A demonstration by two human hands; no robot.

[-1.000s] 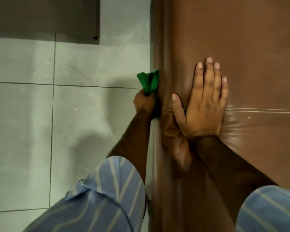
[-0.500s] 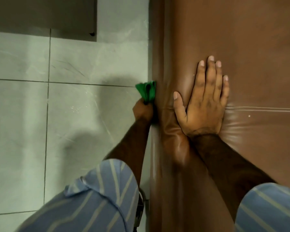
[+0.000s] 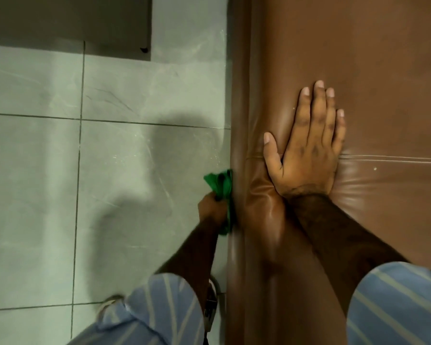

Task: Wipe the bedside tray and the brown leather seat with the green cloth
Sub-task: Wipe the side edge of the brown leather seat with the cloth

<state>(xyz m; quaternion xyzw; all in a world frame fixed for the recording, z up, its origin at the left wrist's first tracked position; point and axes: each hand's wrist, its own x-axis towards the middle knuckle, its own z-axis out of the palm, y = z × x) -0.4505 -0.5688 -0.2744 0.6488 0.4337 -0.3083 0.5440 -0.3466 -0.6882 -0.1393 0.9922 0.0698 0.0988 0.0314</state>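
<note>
The brown leather seat (image 3: 358, 58) fills the right half of the view, with a seam running across it. My left hand (image 3: 213, 207) grips the bunched green cloth (image 3: 220, 184) and presses it against the seat's left side edge. My right hand (image 3: 306, 145) lies flat on the top of the seat, fingers spread, palm down beside the seam, holding nothing. The bedside tray is out of view.
Grey floor tiles (image 3: 110, 183) cover the left half. A dark grey panel (image 3: 72, 21) stands at the top left. My shoe (image 3: 108, 303) shows at the bottom, beside my striped blue sleeves.
My left hand has slid the green cloth down the seat's side edge, toward me. My right hand has stayed flat in the same place.
</note>
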